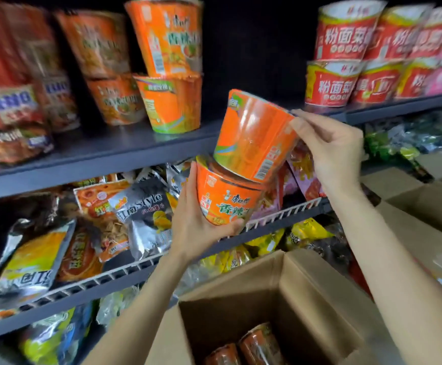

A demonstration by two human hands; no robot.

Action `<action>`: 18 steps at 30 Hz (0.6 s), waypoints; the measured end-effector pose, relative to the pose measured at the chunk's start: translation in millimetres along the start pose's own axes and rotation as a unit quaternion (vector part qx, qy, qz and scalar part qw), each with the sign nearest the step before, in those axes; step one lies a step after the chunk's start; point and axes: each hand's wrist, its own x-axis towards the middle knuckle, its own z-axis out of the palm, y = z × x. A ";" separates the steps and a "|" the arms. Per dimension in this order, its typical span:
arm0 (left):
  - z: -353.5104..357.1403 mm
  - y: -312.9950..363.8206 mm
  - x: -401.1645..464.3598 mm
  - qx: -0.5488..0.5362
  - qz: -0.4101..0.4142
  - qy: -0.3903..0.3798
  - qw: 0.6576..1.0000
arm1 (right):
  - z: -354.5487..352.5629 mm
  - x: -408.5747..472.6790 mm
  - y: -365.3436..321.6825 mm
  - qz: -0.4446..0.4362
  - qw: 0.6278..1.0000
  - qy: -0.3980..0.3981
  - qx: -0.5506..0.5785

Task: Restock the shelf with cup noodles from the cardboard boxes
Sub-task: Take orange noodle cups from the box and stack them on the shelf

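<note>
Two orange cup noodles are stacked in front of the shelf. My left hand (198, 227) grips the lower cup (225, 198) from below, thumb curled round its base. The upper cup (254, 138) leans to the left on top of it, and my right hand (330, 151) pinches its rim at the right side. Both cups hover just below the dark shelf board (109, 151), beside a gap in the row. Stacked orange cups (172, 72) stand on that shelf to the left. An open cardboard box (267, 293) below holds more orange cups (259, 346).
Red cup noodles (346, 61) stand stacked at the shelf's right end, darker cups and packets (11, 122) at the left. Snack bags (140, 214) fill the lower wire-fronted shelf. More cardboard boxes (425, 204) sit at the right.
</note>
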 end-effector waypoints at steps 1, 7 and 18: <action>-0.7 6.1 7.8 0.009 0.008 0.012 1.000 | 4.6 7.3 -5.3 -0.008 1.000 -0.007 0.005; 4.5 34.9 37.6 0.033 0.054 0.096 0.993 | 15.2 53.6 -25.8 -0.062 0.998 -0.032 0.008; 47.2 75.5 128.0 0.105 0.109 0.204 0.967 | 24.8 121.0 -12.4 0.001 0.992 -0.083 0.098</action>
